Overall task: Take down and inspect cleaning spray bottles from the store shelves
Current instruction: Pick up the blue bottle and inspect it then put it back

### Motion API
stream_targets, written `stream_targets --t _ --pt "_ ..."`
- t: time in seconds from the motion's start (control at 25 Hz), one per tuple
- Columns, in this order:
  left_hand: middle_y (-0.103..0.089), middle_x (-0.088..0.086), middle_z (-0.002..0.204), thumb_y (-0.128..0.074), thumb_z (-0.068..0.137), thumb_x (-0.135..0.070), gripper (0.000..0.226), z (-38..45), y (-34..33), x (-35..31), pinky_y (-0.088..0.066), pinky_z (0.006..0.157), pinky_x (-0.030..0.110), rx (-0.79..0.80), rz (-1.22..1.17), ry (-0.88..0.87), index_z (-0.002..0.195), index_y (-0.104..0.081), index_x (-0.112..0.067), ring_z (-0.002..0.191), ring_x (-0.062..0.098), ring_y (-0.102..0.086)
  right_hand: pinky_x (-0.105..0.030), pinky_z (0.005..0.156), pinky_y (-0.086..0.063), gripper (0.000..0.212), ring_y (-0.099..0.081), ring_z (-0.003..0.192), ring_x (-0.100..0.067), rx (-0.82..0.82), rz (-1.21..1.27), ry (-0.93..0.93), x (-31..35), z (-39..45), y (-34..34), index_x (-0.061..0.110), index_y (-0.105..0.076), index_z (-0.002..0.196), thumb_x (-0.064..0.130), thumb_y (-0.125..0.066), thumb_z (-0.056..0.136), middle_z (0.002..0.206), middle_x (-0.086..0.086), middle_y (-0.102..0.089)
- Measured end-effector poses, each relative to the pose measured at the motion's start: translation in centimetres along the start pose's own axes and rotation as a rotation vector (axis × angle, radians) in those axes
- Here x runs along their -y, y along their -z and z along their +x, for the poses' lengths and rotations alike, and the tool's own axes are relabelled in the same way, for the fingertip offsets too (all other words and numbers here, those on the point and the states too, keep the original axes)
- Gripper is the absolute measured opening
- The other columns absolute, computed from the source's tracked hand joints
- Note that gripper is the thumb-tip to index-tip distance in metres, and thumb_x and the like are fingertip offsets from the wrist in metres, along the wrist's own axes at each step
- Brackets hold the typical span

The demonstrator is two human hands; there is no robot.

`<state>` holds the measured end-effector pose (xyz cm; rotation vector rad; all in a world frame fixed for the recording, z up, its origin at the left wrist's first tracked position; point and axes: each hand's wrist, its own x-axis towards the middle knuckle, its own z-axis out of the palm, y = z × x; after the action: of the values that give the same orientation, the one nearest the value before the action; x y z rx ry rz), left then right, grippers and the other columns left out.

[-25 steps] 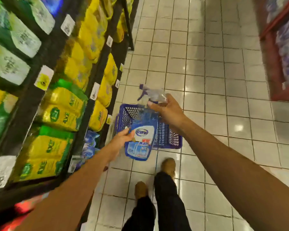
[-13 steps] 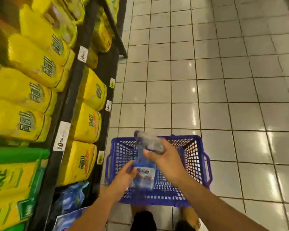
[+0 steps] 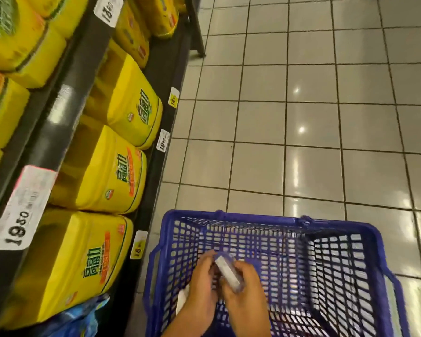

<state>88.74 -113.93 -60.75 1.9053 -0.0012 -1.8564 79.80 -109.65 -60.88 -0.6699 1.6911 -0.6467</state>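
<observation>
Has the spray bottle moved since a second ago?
Yes. The spray bottle, then held above the blue basket's rim, is now lower, down inside it, with both hands on it.

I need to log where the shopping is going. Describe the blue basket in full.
The basket is blue plastic with lattice walls and floor, a solid rim and a loop handle at each side. It stands upright on the tiled floor beside the shelves. Both hands, left hand and right hand, hold a bottle inside it.
</observation>
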Motion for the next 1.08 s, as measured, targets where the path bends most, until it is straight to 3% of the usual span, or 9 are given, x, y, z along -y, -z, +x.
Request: stream_targets --t 0.08,0.24,0.28,0.36,0.44,0.6,0.72,0.88,1.08 --pt "-0.073 0.014 0.110 -0.051 0.097 -0.037 0.037 1.4 0.1 0.1 -0.053 0.095 0.048 -0.017 0.003 -0.063 0.116 -0.070 -0.012 0.103 0.032 -0.069 -0.020 0.061 -0.049 0.031 -0.064 0.074 -0.003 -0.035 0.017 -0.065 -0.9 1.2 -1.4 0.029 -0.057 0.094 0.011 -0.076 0.078 0.087 0.003 -0.066" --pt "-0.078 -0.002 0.088 -0.051 0.097 -0.034 0.030 2.4 1.3 -0.9 -0.056 0.068 0.030 -0.042 0.153 -0.136 0.093 -0.079 -0.025 0.080 0.011 -0.074 -0.015 0.059 -0.047 0.030 -0.061 0.071 -0.001 -0.008 -0.050 -0.073 -1.0 2.6 -3.4 0.028 -0.048 0.092 0.014 -0.072 0.082 0.094 -0.002 -0.059" --pt "-0.078 -0.003 0.090 -0.050 0.097 -0.036 0.031 2.7 1.9 -1.3 -0.057 0.069 0.028 -0.037 0.200 -0.133 0.094 -0.079 -0.026 0.082 0.010 -0.074 -0.016 0.060 -0.047 0.029 -0.061 0.073 -0.003 -0.004 -0.059 -0.068 -0.8 2.8 -4.0 0.029 -0.047 0.094 0.016 -0.071 0.084 0.096 -0.001 -0.059" --pt "-0.076 0.002 0.103 -0.048 0.098 -0.042 0.034 2.9 2.8 -2.3 -0.056 0.089 0.038 -0.038 0.300 -0.141 0.107 -0.074 -0.022 0.096 0.017 -0.071 -0.018 0.066 -0.050 0.029 -0.062 0.079 -0.005 -0.010 -0.044 -0.058 -0.3 3.1 -5.2 0.031 -0.046 0.096 0.018 -0.070 0.086 0.101 0.001 -0.058" --pt "-0.075 0.006 0.105 -0.046 0.100 -0.040 0.034 3.0 3.5 -3.1 -0.051 0.098 0.044 -0.035 0.389 -0.155 0.106 -0.072 -0.020 0.101 0.022 -0.070 -0.022 0.070 -0.055 0.030 -0.064 0.082 -0.006 0.004 -0.016 -0.073 0.0 3.0 -6.3 0.032 -0.046 0.099 0.019 -0.070 0.087 0.104 0.002 -0.058" --pt "-0.074 0.003 0.084 -0.051 0.098 -0.027 0.028 3.0 4.6 -4.5 -0.055 0.074 0.021 -0.105 0.544 -0.208 0.083 -0.072 -0.019 0.077 0.005 -0.070 -0.017 0.059 -0.053 0.036 -0.066 0.076 -0.002 0.099 -0.007 -0.122 0.7 2.5 -8.0 0.033 -0.045 0.099 0.021 -0.074 0.083 0.097 0.006 -0.061" --pt "-0.073 0.007 0.087 -0.053 0.097 -0.025 0.024 2.7 5.0 -5.0 -0.053 0.067 0.025 -0.145 0.512 -0.139 0.087 -0.072 -0.014 0.080 0.016 -0.071 -0.017 0.060 -0.054 0.038 -0.066 0.079 -0.004 0.154 -0.064 -0.113 0.8 2.4 -8.5 0.035 -0.043 0.101 0.021 -0.074 0.083 0.106 0.004 -0.057" --pt "-0.075 -0.001 0.082 -0.054 0.098 -0.027 0.021 1.9 5.8 -4.7 -0.050 0.058 0.018 -0.140 0.490 -0.162 0.087 -0.071 -0.021 0.073 0.011 -0.072 -0.018 0.063 -0.055 0.040 -0.066 0.080 -0.003 0.209 -0.107 -0.113 0.8 1.9 -8.0 0.035 -0.042 0.107 0.027 -0.072 0.082 0.104 0.009 -0.058" --pt "-0.077 -0.002 0.085 -0.051 0.098 -0.033 0.024 1.1 6.4 -5.0 -0.053 0.063 0.021 -0.089 0.483 -0.195 0.092 -0.073 -0.024 0.077 0.010 -0.074 -0.010 0.058 -0.049 0.039 -0.063 0.079 0.008 0.268 -0.088 -0.120 1.6 1.8 -7.7 0.032 -0.045 0.116 0.029 -0.069 0.086 0.103 0.016 -0.057"
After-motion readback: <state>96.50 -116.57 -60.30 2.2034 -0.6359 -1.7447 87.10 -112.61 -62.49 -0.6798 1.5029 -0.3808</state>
